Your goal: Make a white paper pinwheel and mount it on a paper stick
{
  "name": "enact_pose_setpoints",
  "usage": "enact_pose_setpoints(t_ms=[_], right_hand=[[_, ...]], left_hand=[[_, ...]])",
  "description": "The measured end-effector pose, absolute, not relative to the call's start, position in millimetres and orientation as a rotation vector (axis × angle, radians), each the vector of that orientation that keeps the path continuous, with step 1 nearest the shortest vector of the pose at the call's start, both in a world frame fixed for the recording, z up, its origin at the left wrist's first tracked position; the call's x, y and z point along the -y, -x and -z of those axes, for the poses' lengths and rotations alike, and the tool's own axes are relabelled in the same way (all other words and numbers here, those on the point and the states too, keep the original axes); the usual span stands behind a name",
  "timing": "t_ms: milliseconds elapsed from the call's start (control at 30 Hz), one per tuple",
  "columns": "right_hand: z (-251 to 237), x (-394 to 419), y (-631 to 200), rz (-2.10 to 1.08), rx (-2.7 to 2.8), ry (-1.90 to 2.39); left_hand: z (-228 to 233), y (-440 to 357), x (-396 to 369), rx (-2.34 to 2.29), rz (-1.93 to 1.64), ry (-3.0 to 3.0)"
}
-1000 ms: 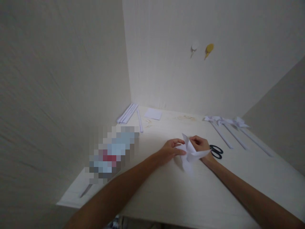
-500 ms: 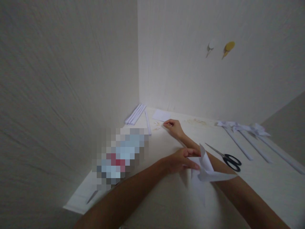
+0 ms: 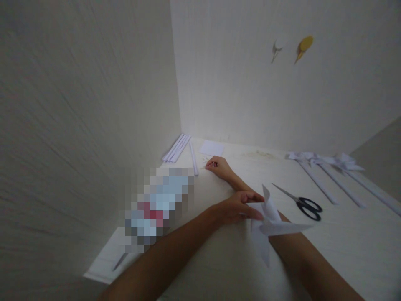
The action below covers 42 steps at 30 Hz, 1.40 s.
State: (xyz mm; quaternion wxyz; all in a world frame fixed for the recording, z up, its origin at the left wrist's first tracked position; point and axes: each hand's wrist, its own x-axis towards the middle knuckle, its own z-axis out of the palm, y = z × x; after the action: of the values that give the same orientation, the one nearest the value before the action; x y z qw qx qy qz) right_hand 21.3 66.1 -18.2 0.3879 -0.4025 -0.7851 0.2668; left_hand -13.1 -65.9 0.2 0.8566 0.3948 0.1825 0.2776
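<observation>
Fingers of our left hand [image 3: 238, 207] are pinched shut on a folded white paper pinwheel [image 3: 270, 223], gripping it at the edge nearest the wall corner. From that grip the paper blades fan away: one points up, one runs out sideways over our right forearm, and one hangs down toward the pale wooden tabletop [image 3: 344, 242]. The pinwheel is held just above the table, in front of our body.

Our right arm crosses under the pinwheel and stretches far past the left hand's grip toward the wall. There our right hand [image 3: 216, 164] rests on the table with its fingers curled together over some small pale bits [image 3: 204, 160] lying there; we cannot tell whether anything is actually caught between the fingertips.

Just beyond the right hand lies a flat white square of paper [image 3: 212, 148]. To the wall side of it a loose white rolled paper stick [image 3: 193, 159] lies near the hand, and a bundle of white rolled paper sticks [image 3: 176, 147] sits in the corner. On the other side of the held pinwheel, near it but apart, black-handled scissors [image 3: 302, 202] lie with blades shut. Farther out that way, finished white paper pinwheels on sticks [image 3: 326, 165] lie in a row.
</observation>
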Motion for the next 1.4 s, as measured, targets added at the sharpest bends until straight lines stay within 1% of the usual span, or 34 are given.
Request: enact_pose_setpoints(t_ms=[233, 367, 567, 800, 967, 1033, 1267, 1400], right_hand=[[18.0, -63.9, -20.9, -0.710, 1.931, 1.002], [16.6, -59.3, -26.9, -0.792, 1.829, 0.974], [9.1, -35.7, -78.6, -0.877, 1.610, 1.015], [10.3, 22.3, -171.2, -0.720, 1.290, 1.203], [5.2, 51.3, -191.3, -0.490, 0.992, 1.165], [4.0, 59.2, -186.7, -0.398, 1.030, 1.149], [7.3, 75.6, -163.0, -0.203, 1.499, 1.193], [6.6, 78.0, -164.5, -0.190, 1.562, 1.227]], left_hand=[[3.7, 12.8, 64.0, -0.369, -0.585, -0.834], [2.5, 13.1, 61.9, -0.374, -0.621, -0.824], [0.1, 12.3, 58.6, -0.469, -0.760, -0.774], [-2.4, 6.0, 53.4, -0.653, -1.083, -0.799], [1.7, -7.5, 39.7, -0.888, -1.269, -0.919], [3.0, -13.8, 34.3, -0.944, -1.301, -0.962], [2.3, -21.9, 29.5, -1.040, -1.343, -1.015], [1.3, -21.2, 31.4, -1.048, -1.318, -1.031]])
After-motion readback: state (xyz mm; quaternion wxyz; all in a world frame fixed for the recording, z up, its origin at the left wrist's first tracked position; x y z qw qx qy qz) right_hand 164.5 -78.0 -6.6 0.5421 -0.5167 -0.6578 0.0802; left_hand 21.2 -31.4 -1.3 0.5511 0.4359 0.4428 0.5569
